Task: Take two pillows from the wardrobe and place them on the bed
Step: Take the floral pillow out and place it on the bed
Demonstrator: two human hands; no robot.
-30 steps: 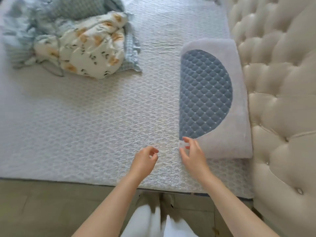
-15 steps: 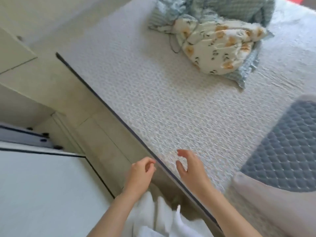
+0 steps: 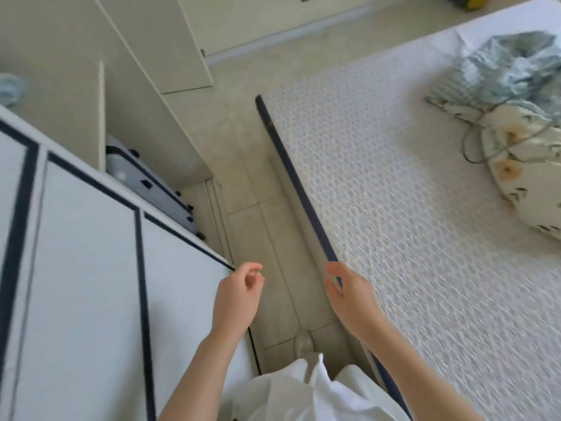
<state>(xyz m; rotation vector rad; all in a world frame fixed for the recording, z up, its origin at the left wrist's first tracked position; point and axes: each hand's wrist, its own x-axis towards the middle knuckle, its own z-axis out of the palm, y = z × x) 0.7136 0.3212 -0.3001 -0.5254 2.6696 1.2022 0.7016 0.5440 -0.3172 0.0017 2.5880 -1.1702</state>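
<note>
Between bed and wardrobe: you stand on the tiled floor (image 3: 243,165), both hands raised in front of you, nothing in either.
Left hand (image 3: 235,299): yours hangs over the corner of the white wardrobe door (image 3: 91,268), fingers loosely curled, gripping nothing; whether it touches the door cannot be told.
Right hand (image 3: 349,299): yours sits over the near edge of the bed (image 3: 394,223), fingers relaxed and slightly spread, empty; contact with the dark blue piping (image 3: 291,168) cannot be confirmed.
Bed surface: white quilted cover, blurred by motion towards the right edge of view.
Bedding bundle (image 3: 516,123): blue-grey and floral fabric heaped at the far right side of the bed, cut off by the frame; what it consists of is hard to make out.
Pillows: none can be identified in this view, neither on the visible part of the bed nor in the wardrobe.
Wardrobe interior: an opening behind the door shows a grey-blue case (image 3: 145,183), partly hidden by the door.
Your clothing (image 3: 303,390): white, at the bottom edge, cut off.
</note>
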